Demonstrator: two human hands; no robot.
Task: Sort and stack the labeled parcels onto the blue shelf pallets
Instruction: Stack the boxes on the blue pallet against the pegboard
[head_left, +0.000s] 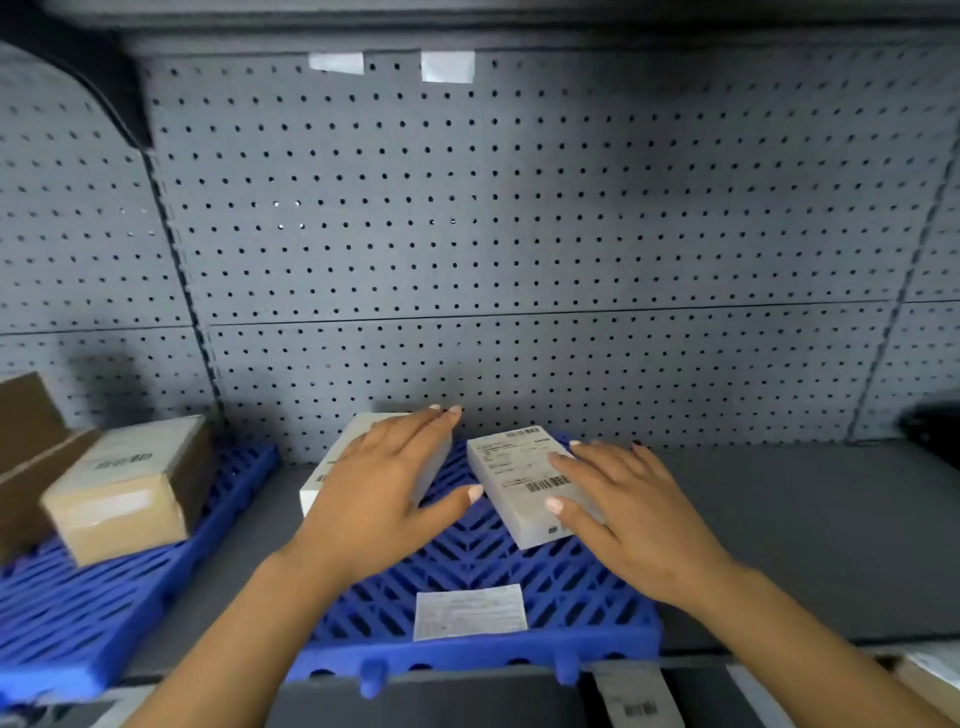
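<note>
The left hand's (382, 486) fingers (421, 428) lie straight and released, flat on top of a white parcel (371, 422), their tips reaching its far edge by the pegboard back wall (519, 208). The thumb sticks out to the right, over the bare grid between the two parcels.

The right hand's (626, 512) fingers (587, 470) are spread and nearly straight, not clenched. They rest across the right half of a labeled parcel (511, 475), and the thumb tip sits on its top near the lower barcode. This parcel lies flat, turned at a slant, label and barcodes facing up.

Both parcels sit on the blue pallet (478, 564) under the hands, close together but apart, with a strip of blue showing between them. Nearer the person than the fingers, a loose white label (470, 610) lies flat at the pallet's front.

Well left of the left fingers, a second blue pallet (78, 613) carries a brown taped parcel (124, 488) with a blurred label on top, and a darker brown box (26, 441) beside it. To the right of the right fingers runs the grey shelf (805, 519).
</note>
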